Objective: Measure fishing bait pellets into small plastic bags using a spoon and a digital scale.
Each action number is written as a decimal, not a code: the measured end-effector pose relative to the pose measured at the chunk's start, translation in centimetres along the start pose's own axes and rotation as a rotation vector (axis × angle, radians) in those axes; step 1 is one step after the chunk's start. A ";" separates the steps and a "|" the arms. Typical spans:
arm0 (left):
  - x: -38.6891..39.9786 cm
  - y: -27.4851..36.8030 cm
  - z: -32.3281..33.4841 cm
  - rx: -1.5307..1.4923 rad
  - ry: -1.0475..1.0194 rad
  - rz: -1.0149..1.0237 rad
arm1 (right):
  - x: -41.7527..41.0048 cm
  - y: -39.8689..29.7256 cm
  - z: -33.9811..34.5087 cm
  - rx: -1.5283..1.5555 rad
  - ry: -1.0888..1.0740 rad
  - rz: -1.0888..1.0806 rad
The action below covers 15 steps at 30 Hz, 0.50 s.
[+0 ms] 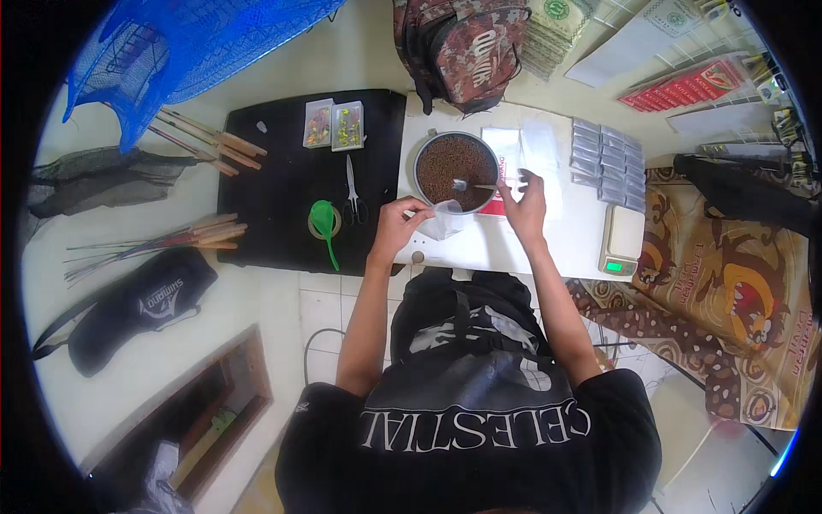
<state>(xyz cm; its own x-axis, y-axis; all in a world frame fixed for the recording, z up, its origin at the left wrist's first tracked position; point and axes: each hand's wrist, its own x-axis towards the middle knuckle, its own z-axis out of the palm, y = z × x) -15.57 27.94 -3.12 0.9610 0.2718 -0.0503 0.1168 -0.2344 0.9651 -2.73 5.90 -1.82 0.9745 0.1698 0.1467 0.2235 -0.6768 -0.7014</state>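
Note:
My left hand (401, 226) pinches the rim of a small clear plastic bag (443, 221) at the near edge of a round metal pot. Brown pellets (453, 157) fill much of the pot (417, 182). With my right hand (524, 209) I hold the thin handle of a metal spoon (486, 187), whose shiny head rests among the pellets. Under and beside my right fingers lie flat printed plastic packets with red ends (493, 207) and clear plastic sleeves (539, 151). Whether the bag contains anything cannot be made out.
Rows of small filled packets (607, 157) lie at the right, behind a digital scale (623, 238). On the black left surface are scissors (351, 189), a green scoop-shaped strainer (323, 218) over a tape roll, and two boxes of small colourful pieces (334, 125). A camouflage backpack (462, 58) hangs behind the pot.

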 end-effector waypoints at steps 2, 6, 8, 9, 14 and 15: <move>0.2 -0.2 -0.2 -0.032 0.020 0.037 | -0.1 4.2 2.0 -0.172 0.100 -0.032; 0.2 -0.6 -0.8 -0.019 0.044 -0.021 | 0.2 6.6 4.2 -0.129 -0.167 0.182; 0.1 -0.6 -1.2 0.040 0.082 0.016 | 0.2 5.3 4.4 0.026 -0.120 0.147; 0.1 -0.8 -1.4 0.043 0.083 0.016 | 0.0 5.2 4.5 0.029 -0.120 0.146; -0.1 -1.4 -2.1 0.041 0.153 -0.044 | 0.0 4.0 5.2 0.177 -0.077 0.174; -0.1 -1.2 -2.2 0.041 0.152 -0.044 | 0.1 3.6 5.1 0.178 -0.108 0.199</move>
<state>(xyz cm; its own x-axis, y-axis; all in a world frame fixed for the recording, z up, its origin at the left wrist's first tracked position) -16.36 30.21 -3.74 0.9062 0.4200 -0.0495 0.1708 -0.2565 0.9513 -1.97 7.10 -7.90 0.9889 0.1280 -0.0751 0.0114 -0.5697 -0.8217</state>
